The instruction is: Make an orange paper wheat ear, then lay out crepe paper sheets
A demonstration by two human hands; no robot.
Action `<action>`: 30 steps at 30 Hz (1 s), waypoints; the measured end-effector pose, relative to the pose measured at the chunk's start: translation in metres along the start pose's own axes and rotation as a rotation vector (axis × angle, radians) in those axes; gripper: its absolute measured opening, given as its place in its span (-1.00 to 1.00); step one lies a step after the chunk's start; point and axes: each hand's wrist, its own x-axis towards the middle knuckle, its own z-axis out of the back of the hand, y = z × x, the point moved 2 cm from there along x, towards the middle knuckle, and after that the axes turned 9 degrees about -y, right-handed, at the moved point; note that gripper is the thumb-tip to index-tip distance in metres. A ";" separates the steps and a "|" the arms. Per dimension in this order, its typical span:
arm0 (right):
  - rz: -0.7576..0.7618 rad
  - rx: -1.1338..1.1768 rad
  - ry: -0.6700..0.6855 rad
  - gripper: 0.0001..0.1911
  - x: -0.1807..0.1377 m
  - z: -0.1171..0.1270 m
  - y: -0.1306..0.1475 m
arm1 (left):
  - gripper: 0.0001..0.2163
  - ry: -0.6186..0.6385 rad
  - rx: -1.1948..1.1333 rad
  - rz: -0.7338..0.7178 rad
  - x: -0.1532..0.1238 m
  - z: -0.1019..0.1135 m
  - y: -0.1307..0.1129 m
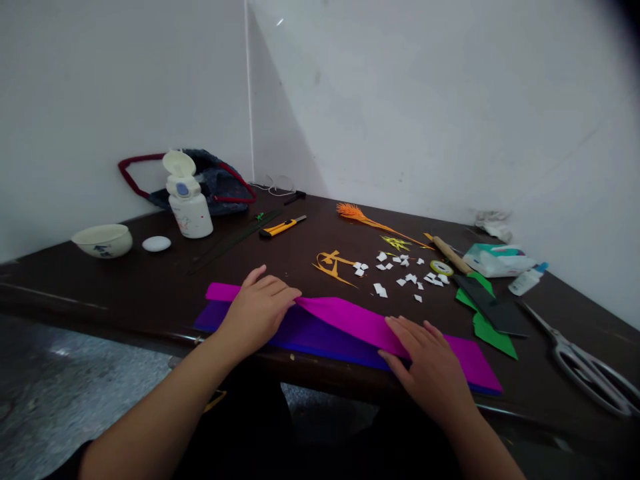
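A long strip of magenta crepe paper (pixel 345 317) lies along the table's front edge, partly over a purple-blue sheet (pixel 310 333). My left hand (pixel 263 307) pinches the magenta paper at its upper edge, left of the middle. To the right, my right hand (pixel 425 357) grips the same paper, fingers on top and thumb at its lower edge. Between the hands the magenta layer is slightly lifted and bent, with the purple-blue sheet showing below it. My palms hide parts of both papers.
White paper scraps (pixel 411 278), orange strips (pixel 333 263) and a yellow tape roll (pixel 441 268) lie beyond the papers. Scissors (pixel 585 363), green paper (pixel 493 333) and a glue bottle (pixel 527 279) are right. A utility knife (pixel 283 228), white bottle (pixel 191 210) and bowl (pixel 103 241) stand left.
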 end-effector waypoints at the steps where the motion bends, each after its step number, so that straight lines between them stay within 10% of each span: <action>1: 0.006 0.011 0.013 -0.61 0.001 -0.002 0.001 | -0.78 -0.018 0.009 -0.001 0.000 0.002 -0.001; 7: -0.073 0.095 0.005 -0.62 0.000 -0.010 -0.001 | -0.75 -0.449 -0.129 0.012 -0.027 0.012 -0.020; 17: -0.256 0.111 0.048 -0.57 0.005 -0.005 -0.003 | -0.65 -0.362 -0.340 -0.253 -0.057 0.000 -0.071; 23: -0.267 0.123 0.035 -0.57 0.004 -0.006 -0.002 | -0.65 -0.037 -0.201 -0.138 -0.044 -0.011 -0.086; 30: -0.221 0.105 0.025 -0.56 0.004 -0.004 0.000 | -0.68 0.318 -0.014 0.113 -0.026 -0.012 -0.041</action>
